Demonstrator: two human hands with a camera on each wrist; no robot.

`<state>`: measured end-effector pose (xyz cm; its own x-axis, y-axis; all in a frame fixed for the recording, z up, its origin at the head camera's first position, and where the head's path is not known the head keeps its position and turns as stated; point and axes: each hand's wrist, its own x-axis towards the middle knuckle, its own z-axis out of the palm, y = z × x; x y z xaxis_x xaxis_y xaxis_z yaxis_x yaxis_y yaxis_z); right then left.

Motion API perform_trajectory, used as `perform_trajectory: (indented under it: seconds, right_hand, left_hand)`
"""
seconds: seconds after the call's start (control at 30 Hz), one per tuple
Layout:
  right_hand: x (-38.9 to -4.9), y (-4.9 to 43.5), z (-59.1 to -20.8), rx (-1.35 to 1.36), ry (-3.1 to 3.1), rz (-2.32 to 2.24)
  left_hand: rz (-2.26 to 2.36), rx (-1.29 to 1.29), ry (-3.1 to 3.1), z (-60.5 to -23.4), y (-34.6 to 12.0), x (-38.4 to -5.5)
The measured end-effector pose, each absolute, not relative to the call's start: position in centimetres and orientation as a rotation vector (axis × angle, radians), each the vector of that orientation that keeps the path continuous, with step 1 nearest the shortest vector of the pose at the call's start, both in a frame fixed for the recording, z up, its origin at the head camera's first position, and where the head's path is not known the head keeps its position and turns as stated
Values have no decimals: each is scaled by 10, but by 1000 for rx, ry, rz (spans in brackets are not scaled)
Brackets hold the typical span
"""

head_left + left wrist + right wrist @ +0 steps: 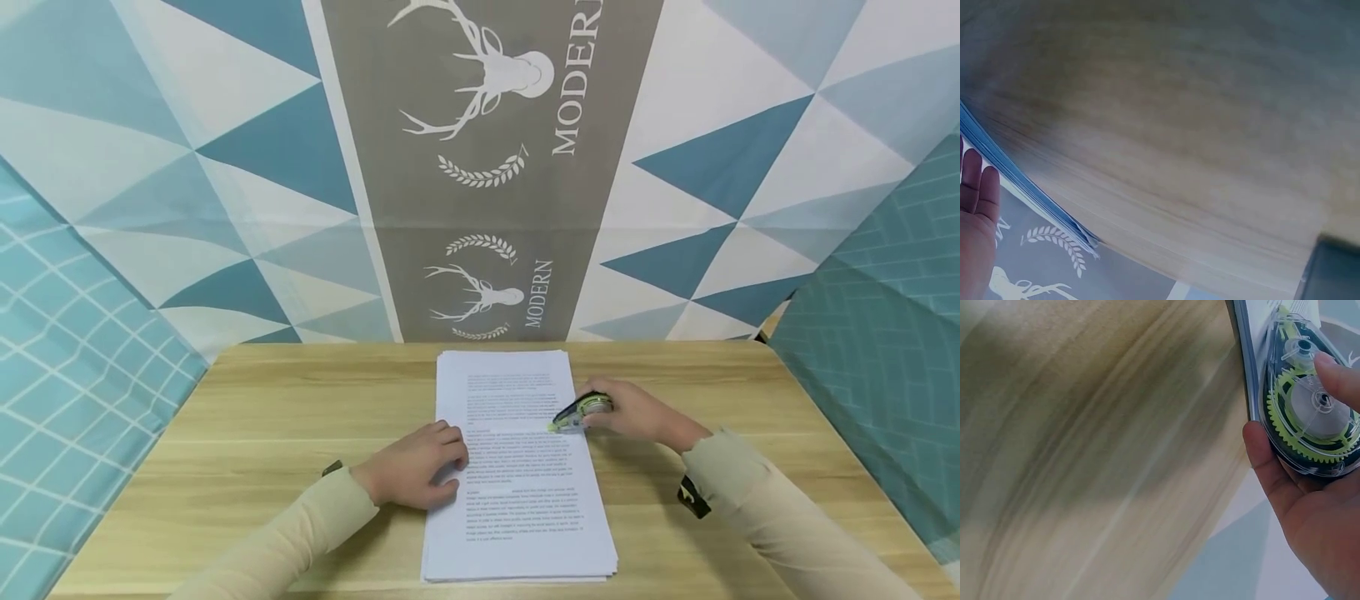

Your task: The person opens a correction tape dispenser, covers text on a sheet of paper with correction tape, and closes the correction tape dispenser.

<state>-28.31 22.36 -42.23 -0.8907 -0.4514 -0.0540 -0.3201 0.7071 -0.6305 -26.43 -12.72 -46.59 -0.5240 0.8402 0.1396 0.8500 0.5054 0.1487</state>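
Note:
A stack of printed paper (517,550) lies on the wooden table, its top sheet covered in lines of text. My right hand (637,412) pinches a correction tape dispenser (588,407) at the stack's right side, and the light green tip touches or hovers just over the page; which one, I cannot tell. In the right wrist view, the dispenser's clear case (1313,406) shows a green toothed wheel, with thumb and fingers on either side. My left hand (416,467) rests at the stack's left edge with loosely bent fingers. Only part of that hand (977,219) enters the left wrist view.
The wooden table (315,417) extends to both sides of the stack. Behind it hangs a patterned cloth (480,208) with deer heads and triangles. Teal tile-patterned sheets (75,400) flank the table. Dark wrist devices (692,497) sit by the sleeves.

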Motion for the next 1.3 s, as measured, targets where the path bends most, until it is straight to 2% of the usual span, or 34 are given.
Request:
perform_trajectory:
  seconds: [0.67, 1.3]
  right_hand:
    - [-262, 239, -416, -529, 2617, -1257]
    - [-238, 235, -421, -315, 2405, -1438]
  left_hand:
    - [-313, -1437, -2794, -453, -129, -250]
    - [-652, -1214, -2753, -436, -162, -229]
